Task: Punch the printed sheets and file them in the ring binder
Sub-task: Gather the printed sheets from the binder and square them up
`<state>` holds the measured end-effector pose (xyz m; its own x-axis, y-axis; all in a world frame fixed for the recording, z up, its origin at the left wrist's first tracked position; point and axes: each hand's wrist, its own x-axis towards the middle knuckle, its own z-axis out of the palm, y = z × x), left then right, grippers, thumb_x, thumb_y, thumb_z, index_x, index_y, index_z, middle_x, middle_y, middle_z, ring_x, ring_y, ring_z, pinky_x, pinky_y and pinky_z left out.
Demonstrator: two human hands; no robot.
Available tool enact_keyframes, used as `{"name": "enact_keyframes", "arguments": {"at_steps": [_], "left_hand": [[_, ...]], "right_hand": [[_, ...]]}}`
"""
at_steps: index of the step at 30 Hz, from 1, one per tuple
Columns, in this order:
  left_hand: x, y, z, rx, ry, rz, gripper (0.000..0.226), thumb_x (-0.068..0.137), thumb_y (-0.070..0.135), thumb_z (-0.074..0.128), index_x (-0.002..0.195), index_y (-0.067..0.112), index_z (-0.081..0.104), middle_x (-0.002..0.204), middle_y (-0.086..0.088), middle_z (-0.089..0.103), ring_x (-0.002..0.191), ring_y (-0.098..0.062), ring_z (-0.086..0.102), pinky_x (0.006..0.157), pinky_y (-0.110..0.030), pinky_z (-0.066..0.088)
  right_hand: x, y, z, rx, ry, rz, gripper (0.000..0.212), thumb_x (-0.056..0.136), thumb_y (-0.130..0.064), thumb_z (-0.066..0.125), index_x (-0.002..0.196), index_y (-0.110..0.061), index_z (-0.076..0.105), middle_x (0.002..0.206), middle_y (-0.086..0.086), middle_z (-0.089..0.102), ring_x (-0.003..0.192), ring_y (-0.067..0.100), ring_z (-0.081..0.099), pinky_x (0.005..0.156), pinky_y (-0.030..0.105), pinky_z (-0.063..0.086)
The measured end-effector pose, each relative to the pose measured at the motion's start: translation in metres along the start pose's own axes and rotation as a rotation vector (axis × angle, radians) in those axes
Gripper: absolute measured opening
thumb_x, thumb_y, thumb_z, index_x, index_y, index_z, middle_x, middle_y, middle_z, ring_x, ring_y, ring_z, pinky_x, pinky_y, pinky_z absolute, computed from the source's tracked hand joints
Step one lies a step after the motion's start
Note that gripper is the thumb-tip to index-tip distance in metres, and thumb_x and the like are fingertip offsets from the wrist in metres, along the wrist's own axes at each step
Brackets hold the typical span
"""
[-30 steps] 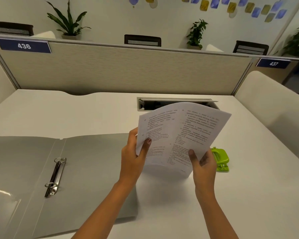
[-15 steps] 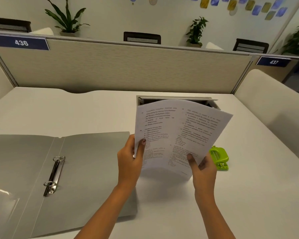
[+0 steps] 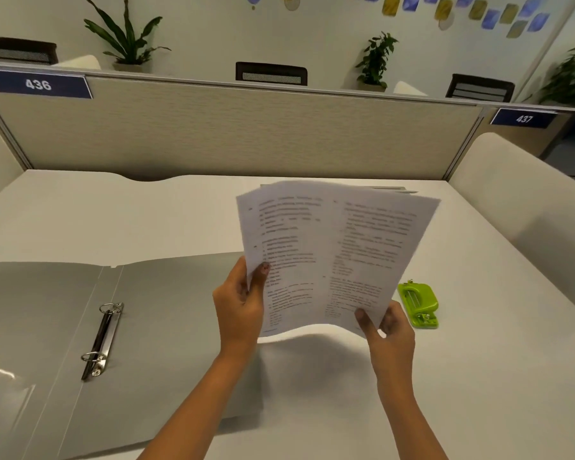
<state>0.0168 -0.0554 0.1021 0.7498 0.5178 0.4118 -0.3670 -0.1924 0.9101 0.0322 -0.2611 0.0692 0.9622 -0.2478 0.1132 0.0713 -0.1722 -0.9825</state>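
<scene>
Printed sheets (image 3: 332, 257) are up off the desk (image 3: 478, 376), held in the air between both hands, text side toward me, print too blurred to read. Left hand (image 3: 243, 307) is closed on the left edge about halfway down, thumb on the front face and fingers behind. Right hand (image 3: 390, 327) is closed on the lower right corner the same way, thumb in front. Compared with a second ago the stack sits a little further right and its top edges look fanned, at least two page edges showing apart at the upper left; the bottom edge bows upward between the grips. I read this as squaring or jogging the pages, so alignment is not finished. Hole punch (image 3: 419, 305), green, lies on the desk just right of the right hand, untouched, partly behind the paper's lower corner a moment back and now fully clear. Ring binder (image 3: 166, 327) lies open flat to the left, grey, with its metal ring mechanism (image 3: 103, 340) near the spine; I cannot tell whether the rings are open. No holes visible in the pages. My judgement: early stage, punching not begun; edges need to be flush before the stack goes into the punch, otherwise holes will land unevenly.
</scene>
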Motion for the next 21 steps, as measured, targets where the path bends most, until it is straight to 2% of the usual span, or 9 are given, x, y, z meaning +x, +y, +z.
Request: {"name": "enact_keyframes", "arguments": {"at_steps": [3,5,7,10,13,17,19,21], "left_hand": [[0.007,0.01,-0.002,-0.118,0.12,-0.079,0.014,0.094,0.023,0.057,0.105,0.024,0.065,0.095,0.003,0.072,0.084,-0.019,0.071,0.065,-0.032,0.06],[0.012,0.013,-0.005,-0.186,0.192,-0.149,0.014,0.095,0.02,0.056,0.105,0.021,0.065,0.094,0.002,0.071,0.083,-0.016,0.07,0.065,-0.027,0.059],[0.014,0.015,-0.006,-0.266,0.246,-0.226,0.015,0.096,0.02,0.055,0.107,0.021,0.065,0.093,0.004,0.071,0.083,-0.012,0.07,0.065,-0.023,0.058],[0.012,0.012,-0.005,-0.395,0.314,-0.345,0.016,0.096,0.017,0.055,0.107,0.024,0.065,0.093,0.008,0.072,0.084,-0.007,0.07,0.064,-0.019,0.056],[0.004,0.008,-0.002,-0.488,0.326,-0.426,0.024,0.095,0.015,0.055,0.118,0.019,0.062,0.102,0.005,0.072,0.089,-0.008,0.069,0.064,-0.019,0.056],[0.009,0.007,-0.012,-0.545,0.324,-0.456,0.027,0.095,0.016,0.055,0.121,0.016,0.061,0.104,0.002,0.071,0.093,-0.013,0.068,0.071,-0.026,0.059],[0.019,0.003,-0.028,-0.573,0.349,-0.435,0.023,0.095,0.017,0.054,0.116,0.02,0.062,0.1,0.004,0.073,0.094,-0.014,0.068,0.072,-0.027,0.06],[0.029,-0.001,-0.049,-0.539,0.315,-0.392,0.025,0.096,0.018,0.053,0.119,0.017,0.061,0.101,0.003,0.072,0.096,-0.015,0.068,0.069,-0.025,0.06]], "right_hand": [[0.0,-0.003,-0.002,0.077,-0.021,0.065,0.031,0.079,-0.018,0.078,0.102,-0.028,0.06,0.094,-0.01,0.073,0.091,0.019,0.067,0.078,0.032,0.053],[-0.002,-0.007,0.0,0.206,-0.048,0.136,0.035,0.079,-0.013,0.077,0.108,-0.021,0.06,0.099,-0.001,0.074,0.093,0.016,0.068,0.08,0.028,0.05],[-0.006,-0.011,0.005,0.322,-0.093,0.204,0.037,0.08,-0.01,0.074,0.113,-0.017,0.059,0.099,-0.001,0.074,0.091,0.012,0.067,0.077,0.023,0.045],[-0.01,-0.018,0.019,0.437,-0.189,0.252,0.038,0.082,-0.013,0.069,0.119,-0.017,0.06,0.104,-0.003,0.074,0.099,0.017,0.065,0.081,0.03,0.046],[-0.012,-0.027,0.031,0.551,-0.243,0.255,0.04,0.087,-0.008,0.063,0.127,-0.012,0.056,0.117,0.003,0.07,0.108,0.02,0.066,0.09,0.036,0.054],[-0.004,-0.038,0.029,0.484,-0.126,0.167,0.03,0.089,-0.006,0.062,0.119,-0.01,0.061,0.112,0.003,0.072,0.103,0.02,0.068,0.084,0.034,0.057],[0.002,-0.042,0.023,0.416,-0.081,0.108,0.026,0.09,-0.006,0.063,0.115,-0.009,0.063,0.106,0.002,0.073,0.096,0.017,0.07,0.075,0.026,0.058],[0.009,-0.044,0.017,0.359,-0.044,0.056,0.023,0.09,-0.006,0.062,0.113,-0.008,0.063,0.101,-0.001,0.074,0.089,0.011,0.071,0.067,0.018,0.056]]}}
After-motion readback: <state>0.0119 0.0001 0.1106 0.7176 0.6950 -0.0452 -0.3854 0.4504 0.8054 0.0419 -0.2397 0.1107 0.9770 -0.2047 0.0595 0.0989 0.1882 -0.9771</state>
